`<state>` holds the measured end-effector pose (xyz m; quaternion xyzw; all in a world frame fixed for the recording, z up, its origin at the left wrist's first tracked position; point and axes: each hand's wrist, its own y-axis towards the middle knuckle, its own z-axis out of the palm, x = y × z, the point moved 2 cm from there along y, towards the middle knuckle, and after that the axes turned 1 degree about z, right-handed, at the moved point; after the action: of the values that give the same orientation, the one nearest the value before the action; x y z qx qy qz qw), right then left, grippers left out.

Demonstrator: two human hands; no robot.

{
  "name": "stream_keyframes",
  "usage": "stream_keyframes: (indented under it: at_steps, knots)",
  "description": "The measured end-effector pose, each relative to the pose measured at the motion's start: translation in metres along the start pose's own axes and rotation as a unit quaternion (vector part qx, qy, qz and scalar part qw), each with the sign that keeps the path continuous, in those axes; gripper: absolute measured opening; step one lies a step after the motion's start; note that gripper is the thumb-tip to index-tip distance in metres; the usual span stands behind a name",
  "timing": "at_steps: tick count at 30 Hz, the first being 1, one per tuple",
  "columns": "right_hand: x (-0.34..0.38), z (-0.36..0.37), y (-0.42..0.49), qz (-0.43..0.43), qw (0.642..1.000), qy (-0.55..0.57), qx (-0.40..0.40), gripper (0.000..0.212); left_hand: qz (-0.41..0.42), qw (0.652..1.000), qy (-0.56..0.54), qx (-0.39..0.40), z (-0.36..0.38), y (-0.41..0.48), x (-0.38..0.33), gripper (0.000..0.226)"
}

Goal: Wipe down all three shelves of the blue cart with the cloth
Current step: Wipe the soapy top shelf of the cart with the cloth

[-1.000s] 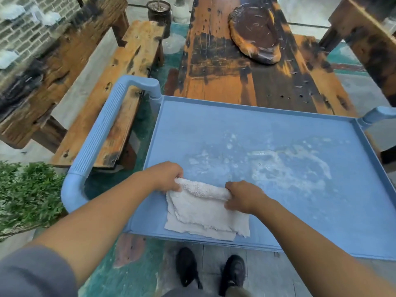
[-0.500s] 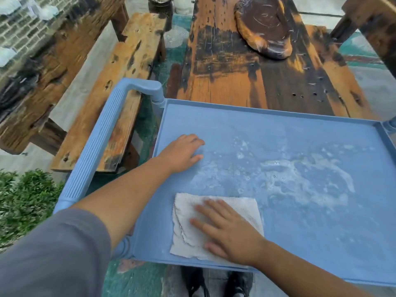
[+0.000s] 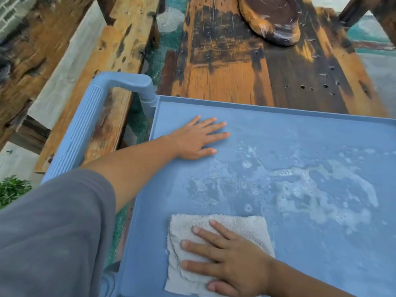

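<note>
The blue cart's top shelf (image 3: 300, 133) fills the lower right of the head view, with white soapy foam (image 3: 317, 189) spread over its middle. A folded white cloth (image 3: 235, 226) lies flat at the shelf's near left corner. My right hand (image 3: 227, 258) presses on the cloth with fingers straight and spread. My left hand (image 3: 197, 139) lies flat on the bare shelf near the far left corner, fingers straight, holding nothing. The lower shelves are hidden under the top one.
The cart's ribbed blue handle (image 3: 85, 125) runs along the left side. Behind the cart stands a worn wooden table (image 3: 235, 67) with a dark wooden dish (image 3: 272, 20). A wooden bench (image 3: 111, 61) is at the left, a green plant (image 3: 12, 189) at the lower left.
Both hands let go of the cloth's top edge. My right hand went flat on the cloth, and my left hand moved away to the far left of the shelf and spread flat.
</note>
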<state>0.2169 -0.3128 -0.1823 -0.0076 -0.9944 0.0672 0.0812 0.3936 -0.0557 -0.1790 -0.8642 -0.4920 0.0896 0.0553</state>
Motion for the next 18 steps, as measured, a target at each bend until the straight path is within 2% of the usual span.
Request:
stream_keyframes:
  at_steps: [5, 9, 18]
  knots:
    - [0.002, 0.014, 0.001, -0.026, 0.997, -0.054, -0.038, 0.054, -0.033, 0.999, -0.018, -0.008, 0.012, 0.007, 0.011, 0.059]
    - [0.006, 0.024, 0.005, -0.009, 0.995, -0.073, -0.074, 0.052, -0.017, 1.000, -0.022, -0.009, 0.015, 0.010, 0.018, 0.054]
    - [-0.009, 0.033, 0.004, -0.036, 0.978, -0.205, -0.004, 0.054, 0.149, 0.988, 0.038, 0.017, -0.002, 0.047, 0.049, 0.063]
